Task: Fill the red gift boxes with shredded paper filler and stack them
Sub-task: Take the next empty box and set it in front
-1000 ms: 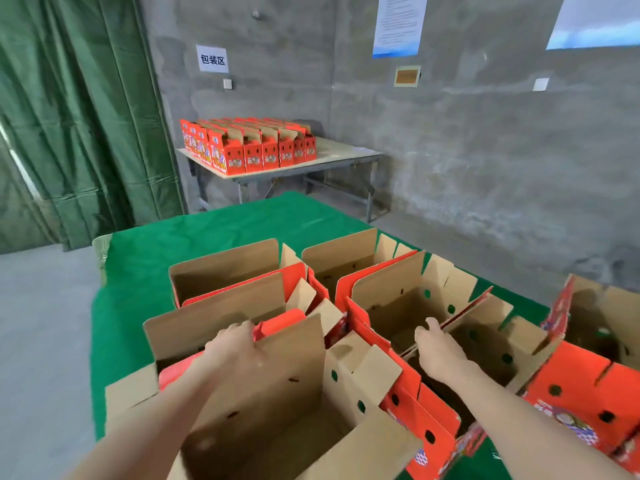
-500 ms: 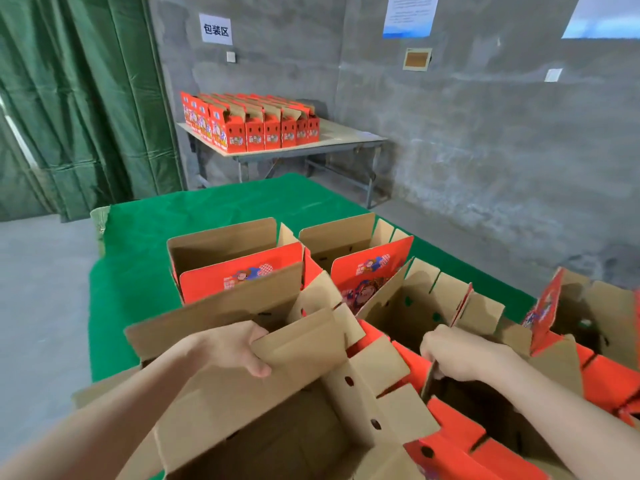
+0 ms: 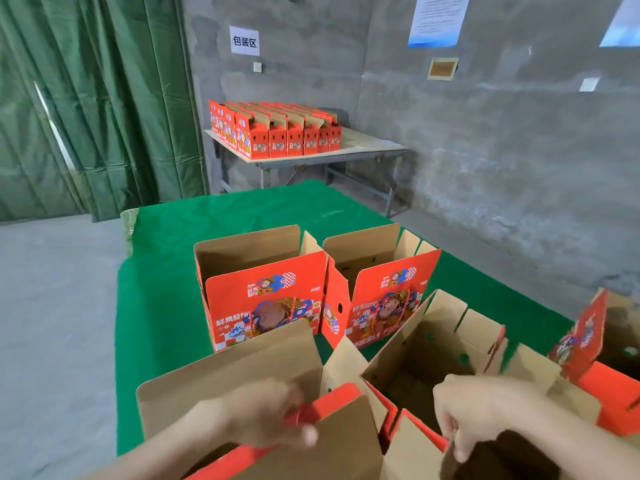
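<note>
**Both grips on box flaps, and no filler anywhere in the shot**

So here's the layout that matters. The left grip [image 3: 263, 415] is clamped on the red-edged top flap of the near box [image 3: 339, 445], thumb on the side facing the camera and fingers tucked behind. The right grip [image 3: 481, 410] has its fingers hooked over the top edge of the right-hand box [image 3: 415, 452]. It's blurry there, so I can't say exactly which panel it's got.

These two boxes sit side by side at the near edge of the green worktop [image 3: 166, 306], directly below the hands. The near box's long side runs roughly left to right across the view, so the left grip holds it on one long wall, near the middle. Left is clearly the closer one for that box, and right for its neighbour.

Just beyond the right grip is an open box [image 3: 426, 351] with its flaps up and what looks like a bare cardboard bottom. Behind that stand two more [image 3: 266, 299] [image 3: 384, 306], upright, printed fronts facing us.

I can't spot any shredded paper at all. My guess is we're at the opening or positioning stage and filling hasn't started. A row of boxes [image 3: 277, 133] sits on the far table [image 3: 367, 150], straight ahead and well apart from the worktop.
</note>
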